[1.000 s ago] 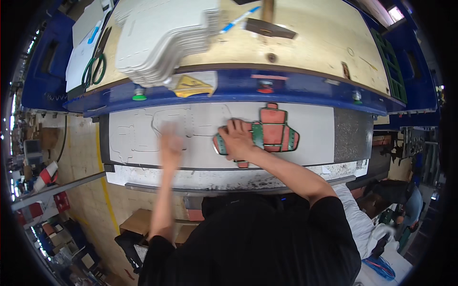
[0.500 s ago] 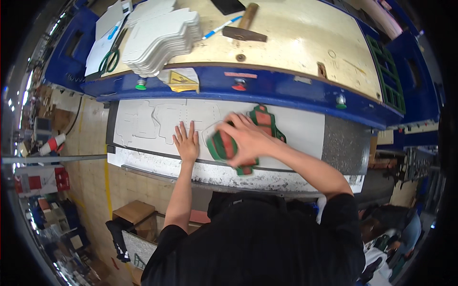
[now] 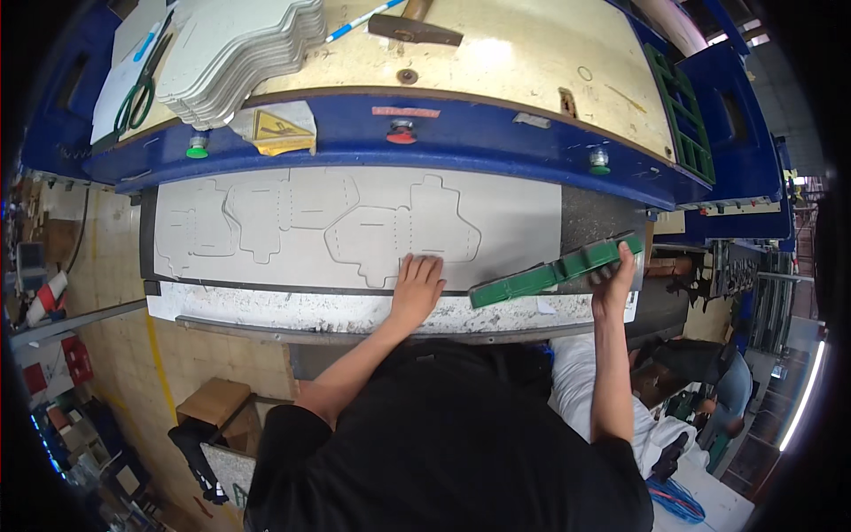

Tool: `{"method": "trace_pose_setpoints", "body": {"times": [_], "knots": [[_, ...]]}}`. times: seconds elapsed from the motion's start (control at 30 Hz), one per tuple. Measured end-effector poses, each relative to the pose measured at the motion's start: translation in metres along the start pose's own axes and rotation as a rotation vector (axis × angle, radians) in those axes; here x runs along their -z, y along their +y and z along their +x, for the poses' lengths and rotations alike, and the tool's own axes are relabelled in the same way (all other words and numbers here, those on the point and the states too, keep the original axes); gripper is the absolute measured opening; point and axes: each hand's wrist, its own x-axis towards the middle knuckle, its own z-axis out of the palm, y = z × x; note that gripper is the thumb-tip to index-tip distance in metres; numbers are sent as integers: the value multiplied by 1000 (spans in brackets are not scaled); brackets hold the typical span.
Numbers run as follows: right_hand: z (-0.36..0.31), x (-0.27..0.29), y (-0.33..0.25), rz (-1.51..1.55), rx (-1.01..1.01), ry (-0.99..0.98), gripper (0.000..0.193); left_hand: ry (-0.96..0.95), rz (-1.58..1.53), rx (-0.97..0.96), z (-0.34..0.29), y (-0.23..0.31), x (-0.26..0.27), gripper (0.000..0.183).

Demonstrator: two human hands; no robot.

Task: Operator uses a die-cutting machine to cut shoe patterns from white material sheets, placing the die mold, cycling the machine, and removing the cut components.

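My right hand grips one end of a long green cutting die, which is tilted on its edge, its other end reaching left over the front of the work surface. A pale grey sheet of card lies flat in front of me, with several die-shaped outlines pressed or cut into it. My left hand rests on the sheet's near edge, fingers stretched out, at the lower side of the rightmost outline. It holds nothing.
A blue machine beam with push buttons runs behind the sheet. On the wooden top above lie a hammer, a pen, green-handled scissors and a stack of cut card pieces. A person is at the right.
My right hand has lifted the cutting die off the sheet and carried it right, exposing another outline. My left hand has moved right along the sheet toward its near edge.
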Motion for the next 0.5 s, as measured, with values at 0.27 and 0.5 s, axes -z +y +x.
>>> {"method": "trace_pose_setpoints", "body": {"times": [0.27,0.5], "knots": [[67,18,20,-222,-724,-287,73,81,47,98,-12,14,-10,46],[92,59,93,-862,-563,-806,62,13,-9,180,20,46,-5,77]]}}
